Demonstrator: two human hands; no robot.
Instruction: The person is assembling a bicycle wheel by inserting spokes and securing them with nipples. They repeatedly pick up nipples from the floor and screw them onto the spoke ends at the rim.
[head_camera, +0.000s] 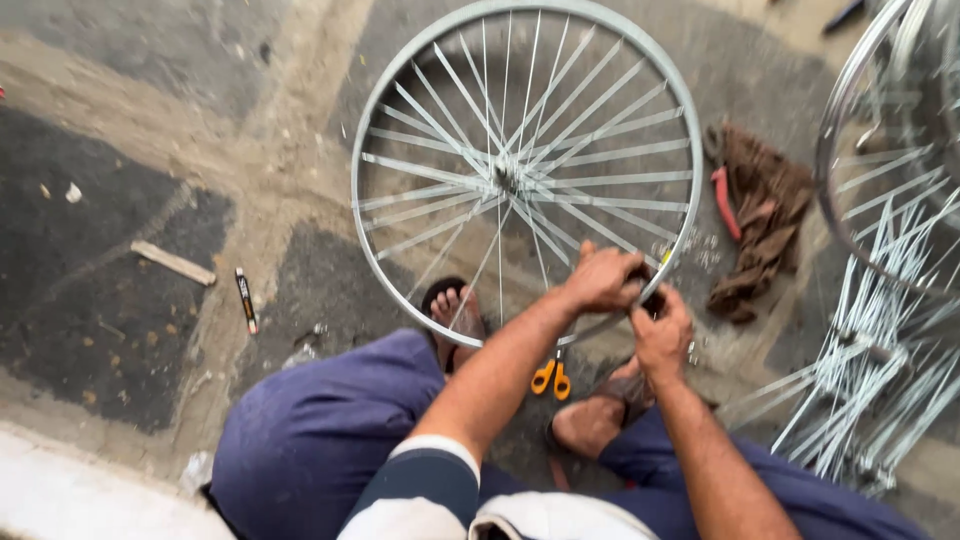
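Left hand (603, 279) and right hand (661, 335) covered the near rim section of the spoked wheel (525, 170); whatever they gripped was hidden. Second wheel (885, 150) was cut off by the right edge. Orange-handled tool (551, 378) lay mostly concealed under the forearm.

The floor (150, 130) is rough, worn concrete, with dark patches broken by pale, sandy, dusty strips, lit by flat, even daylight without hard shadows. A small wooden stick (173, 263) and a slim dark marker-like object (246, 300) lie on a dark patch at the left, a crumpled brown rag (765, 215) with a red-handled tool (725, 202) beside it lies at the right, and a loose bundle of spokes (875, 370) rests on the ground further right. A pale raised ledge (90, 490) runs along the lower left edge.
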